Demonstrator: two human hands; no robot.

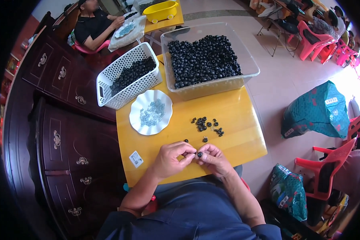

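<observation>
Between my two hands, over the near part of the yellow table (228, 108), is a small round black part (200, 154). My right hand (215, 160) pinches it between thumb and fingers. My left hand (175, 158) is closed in a pinch right beside it; what sits in those fingertips is too small to make out. Just beyond my hands lie single black parts (205, 140), and farther off a loose group of several more (202, 124). A white scalloped plate (137, 127) to the left bears a heap of small clear pieces (151, 113).
At the table's far side stand a clear plastic bin (250, 76) and a white perforated basket (126, 93), both holding black parts. A label (136, 159) lies at the left. Dark wooden cabinets (68, 140) flank the table. Teal sacks (316, 112) stand right; another person (94, 28) sits beyond.
</observation>
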